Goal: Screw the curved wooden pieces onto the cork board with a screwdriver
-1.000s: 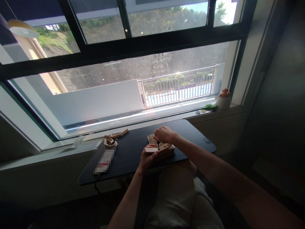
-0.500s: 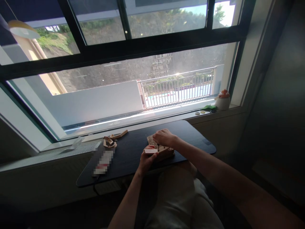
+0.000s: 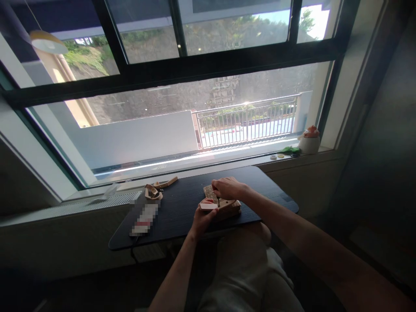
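Note:
On the dark table (image 3: 182, 203) in front of me lies a small wooden assembly (image 3: 229, 208) with a pale flat piece at its left end. My left hand (image 3: 204, 216) grips that left end, fingers curled round it. My right hand (image 3: 227, 188) is closed above the wood, pinching a short dark tool (image 3: 218, 201) that stands upright with its tip on the wood. A brown textured sheet (image 3: 209, 193) lies just behind, partly hidden by my right hand.
Loose wooden parts (image 3: 155, 190) lie at the table's back left, a blurred flat packet (image 3: 144, 219) in front of them. A white round pot (image 3: 308, 141) and small items stand on the window sill at the right. My knees are under the table's front edge.
The view shifted slightly. My hands stay on the wooden assembly; the right hand has turned a little on the tool.

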A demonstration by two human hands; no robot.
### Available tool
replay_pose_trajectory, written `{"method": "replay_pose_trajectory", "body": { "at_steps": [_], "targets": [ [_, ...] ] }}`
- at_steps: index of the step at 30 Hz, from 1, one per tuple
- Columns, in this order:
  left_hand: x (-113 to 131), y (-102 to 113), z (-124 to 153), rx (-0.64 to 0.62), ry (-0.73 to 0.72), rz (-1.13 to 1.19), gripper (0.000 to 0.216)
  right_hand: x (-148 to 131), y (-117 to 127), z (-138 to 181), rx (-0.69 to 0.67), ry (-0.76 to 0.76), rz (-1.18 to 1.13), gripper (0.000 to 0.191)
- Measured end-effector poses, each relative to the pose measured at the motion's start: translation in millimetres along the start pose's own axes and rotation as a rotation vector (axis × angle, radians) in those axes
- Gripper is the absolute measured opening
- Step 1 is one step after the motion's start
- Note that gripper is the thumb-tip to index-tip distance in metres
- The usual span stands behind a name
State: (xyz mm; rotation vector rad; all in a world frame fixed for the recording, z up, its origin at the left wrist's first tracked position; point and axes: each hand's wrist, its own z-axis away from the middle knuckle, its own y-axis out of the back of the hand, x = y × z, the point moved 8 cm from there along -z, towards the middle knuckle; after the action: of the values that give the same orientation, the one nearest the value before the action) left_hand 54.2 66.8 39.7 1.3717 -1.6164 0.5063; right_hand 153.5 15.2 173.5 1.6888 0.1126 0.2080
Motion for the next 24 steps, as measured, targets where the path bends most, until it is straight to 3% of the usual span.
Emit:
{"method": "replay_pose_trajectory", "body": {
  "at_steps": [8, 17, 24],
  "targets": [
    [-1, -1, 1, -0.020, 0.013, 0.002, 0.033, -1, -13, -8, 0.032, -0.082, 0.010, 0.037],
    [2, 0, 1, -0.003, -0.001, -0.001, 0.029, -4, 7, 4, 0.025, -0.043, 0.023, 0.031],
    [3, -1, 2, -0.028, 0.017, -0.022, 0.031, -3, -9, -3, 0.018, -0.043, 0.008, 0.033]
  ]
}}
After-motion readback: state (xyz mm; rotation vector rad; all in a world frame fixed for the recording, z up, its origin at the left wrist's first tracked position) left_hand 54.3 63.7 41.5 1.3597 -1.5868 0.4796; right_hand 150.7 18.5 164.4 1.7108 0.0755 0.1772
